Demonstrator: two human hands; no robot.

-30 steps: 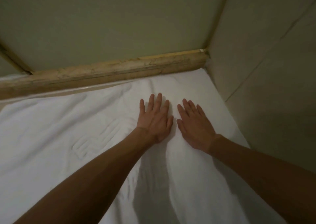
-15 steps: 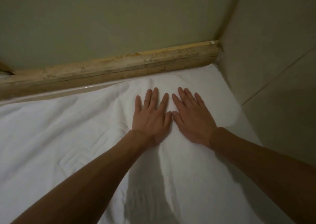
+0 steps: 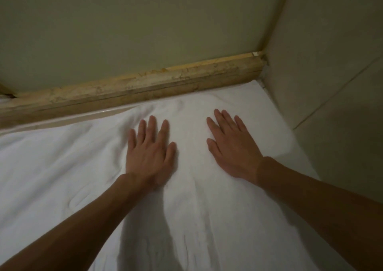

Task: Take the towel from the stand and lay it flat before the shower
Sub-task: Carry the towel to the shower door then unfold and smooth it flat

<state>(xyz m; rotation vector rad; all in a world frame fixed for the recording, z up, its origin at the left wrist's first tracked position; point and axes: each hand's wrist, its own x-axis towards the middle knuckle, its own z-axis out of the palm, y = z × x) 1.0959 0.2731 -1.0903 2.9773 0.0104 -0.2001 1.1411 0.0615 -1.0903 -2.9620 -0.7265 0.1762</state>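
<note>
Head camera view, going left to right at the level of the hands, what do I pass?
Bare stretch of towel → left hand → right hand → side wall.

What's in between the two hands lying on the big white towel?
Only bare white cloth towel lies between the left hand and the right hand, seen in the head view.

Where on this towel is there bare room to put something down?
Widest: the towel left of the left hand, below the wooden sill. Also a narrower strip between it and the right hand. Tight: from the right hand to the wall.
</note>
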